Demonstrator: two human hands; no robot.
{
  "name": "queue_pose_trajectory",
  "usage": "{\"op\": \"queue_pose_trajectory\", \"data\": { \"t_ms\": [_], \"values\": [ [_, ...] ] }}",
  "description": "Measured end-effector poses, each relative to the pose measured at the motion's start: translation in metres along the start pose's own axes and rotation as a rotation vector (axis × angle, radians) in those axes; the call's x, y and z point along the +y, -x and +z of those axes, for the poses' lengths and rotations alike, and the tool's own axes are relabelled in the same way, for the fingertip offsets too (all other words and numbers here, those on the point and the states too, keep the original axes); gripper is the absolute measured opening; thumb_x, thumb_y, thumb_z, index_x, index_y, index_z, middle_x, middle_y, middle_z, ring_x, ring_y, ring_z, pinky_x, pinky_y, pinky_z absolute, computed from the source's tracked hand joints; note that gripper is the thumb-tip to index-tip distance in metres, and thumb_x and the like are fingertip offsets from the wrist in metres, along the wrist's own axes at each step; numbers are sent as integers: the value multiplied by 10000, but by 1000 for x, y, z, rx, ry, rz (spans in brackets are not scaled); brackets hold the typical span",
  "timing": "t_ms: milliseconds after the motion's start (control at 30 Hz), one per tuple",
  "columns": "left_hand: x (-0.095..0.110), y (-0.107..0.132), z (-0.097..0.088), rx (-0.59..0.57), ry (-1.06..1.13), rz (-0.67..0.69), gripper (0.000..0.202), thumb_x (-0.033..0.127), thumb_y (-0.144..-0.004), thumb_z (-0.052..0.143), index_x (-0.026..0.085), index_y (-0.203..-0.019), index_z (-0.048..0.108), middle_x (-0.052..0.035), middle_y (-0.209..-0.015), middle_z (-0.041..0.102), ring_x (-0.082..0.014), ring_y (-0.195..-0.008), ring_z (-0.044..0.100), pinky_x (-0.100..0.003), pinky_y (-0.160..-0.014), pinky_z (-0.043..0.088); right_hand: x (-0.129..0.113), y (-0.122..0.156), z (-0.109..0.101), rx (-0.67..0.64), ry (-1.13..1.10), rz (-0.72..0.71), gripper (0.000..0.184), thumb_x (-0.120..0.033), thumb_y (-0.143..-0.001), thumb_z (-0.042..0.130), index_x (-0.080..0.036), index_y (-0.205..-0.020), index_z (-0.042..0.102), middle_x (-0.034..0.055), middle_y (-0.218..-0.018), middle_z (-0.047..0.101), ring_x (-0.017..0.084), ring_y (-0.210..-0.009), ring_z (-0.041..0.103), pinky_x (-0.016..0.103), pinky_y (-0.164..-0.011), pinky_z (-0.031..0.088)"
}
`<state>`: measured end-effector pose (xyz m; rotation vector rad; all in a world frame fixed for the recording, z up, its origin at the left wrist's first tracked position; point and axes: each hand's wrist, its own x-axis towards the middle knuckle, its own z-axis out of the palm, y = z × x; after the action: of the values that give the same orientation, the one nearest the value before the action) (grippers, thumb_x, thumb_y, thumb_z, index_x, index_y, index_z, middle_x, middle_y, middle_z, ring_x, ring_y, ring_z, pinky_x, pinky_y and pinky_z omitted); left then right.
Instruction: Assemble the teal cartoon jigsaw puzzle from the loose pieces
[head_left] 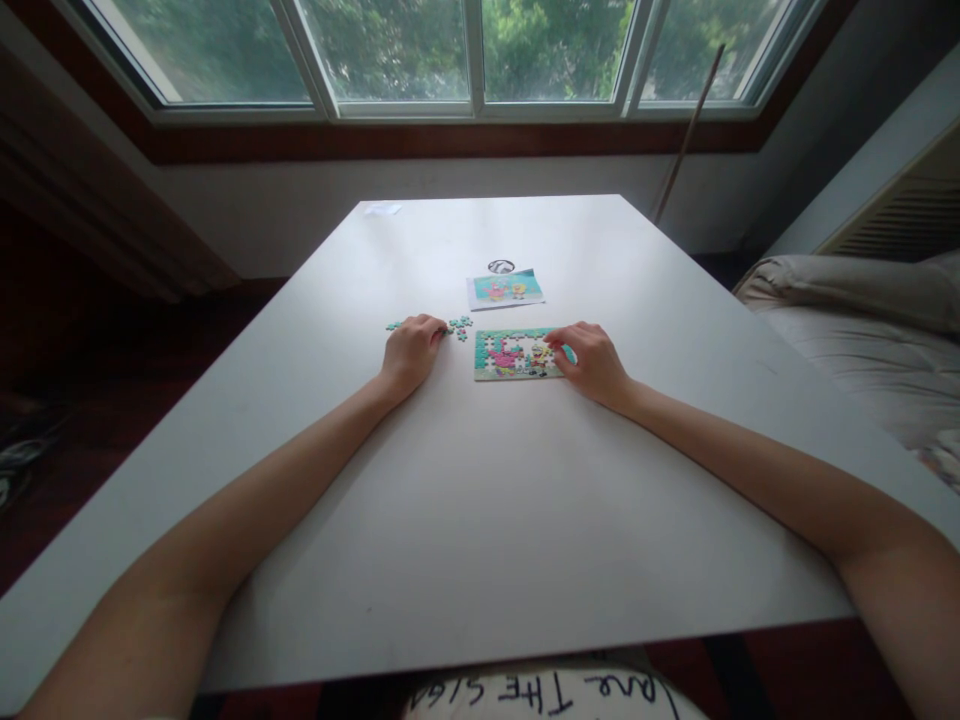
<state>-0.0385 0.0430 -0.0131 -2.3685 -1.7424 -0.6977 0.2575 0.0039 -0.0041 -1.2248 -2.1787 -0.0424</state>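
Note:
A partly filled jigsaw puzzle lies flat on the white table, with a teal border, pink and yellow figures and white gaps in its middle. My right hand rests at its right end, covering that part. Thumb and forefinger are pinched together over the upper right of the puzzle; whatever is between them is too small to make out. To the left, my left hand lies on the table with curled fingers, touching a cluster of loose puzzle pieces. Its fingertips are partly hidden, and so is anything in them.
Behind the puzzle lies a picture sheet with similar figures, and past it a small round dark-rimmed item. A white paper is at the table's far left corner. A stick leans by the window; a padded seat stands right.

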Motion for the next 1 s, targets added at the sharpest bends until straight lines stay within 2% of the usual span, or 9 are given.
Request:
{"op": "queue_pose_trajectory", "data": {
  "t_ms": [200,300,433,667,800,933,1000],
  "values": [
    [2,1,-3,28,-3,-27,226,201,-895,485,212,-964,700,-57,-991,707,-239,-915,619,-360,-791,497,0,0,-1,-13,-3,4,194,-154,-808,497,-188,-922,651,58,-889,708,216,-867,610,353,-834,407],
    [3,1,-4,104,-9,14,218,193,-882,501,224,-935,710,-48,-994,698,-232,-923,595,-365,-803,496,1,0,-1,-10,-7,5,196,-147,-804,498,-189,-919,651,55,-885,709,215,-867,611,353,-838,407],
    [4,0,-4,236,-42,60,210,235,-891,515,234,-884,725,-75,-954,633,-231,-880,546,-365,-747,486,1,0,0,-1,-5,0,194,-153,-804,500,-191,-917,653,51,-874,710,212,-857,613,342,-831,404],
    [8,4,-5,290,121,134,216,288,-929,501,206,-895,698,-56,-894,623,-169,-818,582,-291,-723,475,0,0,0,-4,-19,11,198,-148,-800,500,-188,-910,659,54,-866,711,213,-851,614,347,-837,411],
    [19,13,-10,266,124,300,230,333,-947,479,222,-902,676,-34,-924,680,-140,-814,628,-253,-725,476,1,0,3,14,-26,-25,199,-154,-814,495,-185,-919,661,54,-865,711,207,-841,613,342,-829,415],
    [34,21,-15,161,180,609,189,312,-958,467,248,-968,645,-22,-947,695,-130,-914,634,-253,-811,479,-1,1,3,46,-63,-115,178,-164,-845,490,-188,-901,657,52,-859,714,194,-826,610,334,-813,413],
    [43,25,-18,181,182,745,148,286,-954,479,248,-955,623,-7,-900,691,-120,-883,637,-236,-758,478,-5,3,2,57,-109,-167,165,-180,-867,490,-191,-890,653,49,-858,716,189,-827,613,334,-807,414]
  ]
}}
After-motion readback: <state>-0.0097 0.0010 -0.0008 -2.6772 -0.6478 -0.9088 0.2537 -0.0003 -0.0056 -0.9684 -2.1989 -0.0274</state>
